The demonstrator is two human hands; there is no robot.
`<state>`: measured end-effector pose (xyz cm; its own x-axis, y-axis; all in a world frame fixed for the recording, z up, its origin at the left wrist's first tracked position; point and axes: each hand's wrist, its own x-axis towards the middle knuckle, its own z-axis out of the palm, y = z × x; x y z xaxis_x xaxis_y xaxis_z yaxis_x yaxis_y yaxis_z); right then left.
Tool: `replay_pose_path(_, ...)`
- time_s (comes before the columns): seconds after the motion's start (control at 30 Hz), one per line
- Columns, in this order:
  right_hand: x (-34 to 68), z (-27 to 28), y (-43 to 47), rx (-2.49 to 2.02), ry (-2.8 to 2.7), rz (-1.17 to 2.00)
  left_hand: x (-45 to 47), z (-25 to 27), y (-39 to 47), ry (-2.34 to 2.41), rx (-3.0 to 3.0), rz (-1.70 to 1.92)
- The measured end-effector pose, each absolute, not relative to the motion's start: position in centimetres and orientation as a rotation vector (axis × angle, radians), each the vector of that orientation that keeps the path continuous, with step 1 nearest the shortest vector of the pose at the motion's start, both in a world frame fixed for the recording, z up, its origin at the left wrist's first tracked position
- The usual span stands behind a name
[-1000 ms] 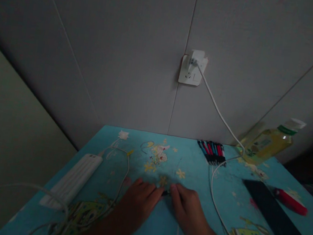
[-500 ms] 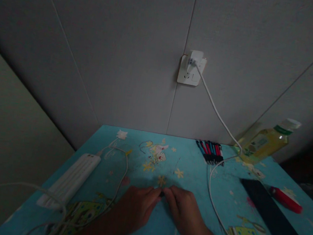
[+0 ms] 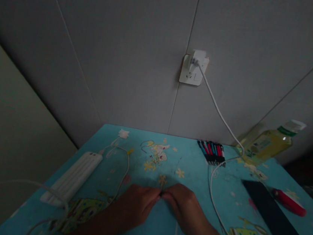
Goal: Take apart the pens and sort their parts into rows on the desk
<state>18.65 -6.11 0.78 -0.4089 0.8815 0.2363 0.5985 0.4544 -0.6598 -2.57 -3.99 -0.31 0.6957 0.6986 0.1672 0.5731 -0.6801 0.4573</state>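
My left hand (image 3: 140,203) and my right hand (image 3: 181,204) meet fingertip to fingertip over the near middle of the table. Both are closed in a pinch. Between the fingertips a small dark thing (image 3: 161,194) shows as little more than a dark spot; its kind cannot be made out, as the fingers hide most of it. Beyond the hands lies the blue tablecloth (image 3: 134,164) printed with cartoon figures and flowers.
On the left lies a white power strip (image 3: 74,178) with a white cable. Several pens (image 3: 211,153) lie at the back. To the right are a bottle of yellow liquid (image 3: 268,145), a long black flat object (image 3: 277,218) and a red-handled tool (image 3: 289,202). A white charger (image 3: 198,60) sits in the wall socket.
My fingertips have drawn closer together, and less of the small dark thing shows between them. The view has shifted slightly.
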Motion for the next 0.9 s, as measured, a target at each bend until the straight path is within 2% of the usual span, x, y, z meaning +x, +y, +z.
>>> replay_pose_path(0.13, 18.67, 1.53, -6.01, -1.117, -2.070, 0.712, -2.48, -0.08, -3.85, 1.023, 2.570, 0.478)
replay_pose_path(0.4, 18.25, 0.84, -5.77, -1.354, -1.939, 0.828, -2.44, 0.17, -3.99, 1.093, 2.681, 0.447)
replay_pose_path(0.9, 18.42, 1.29, -5.72, -1.272, -1.876, 0.912, -2.19, -0.08, -4.00, 1.097, 2.656, 0.416)
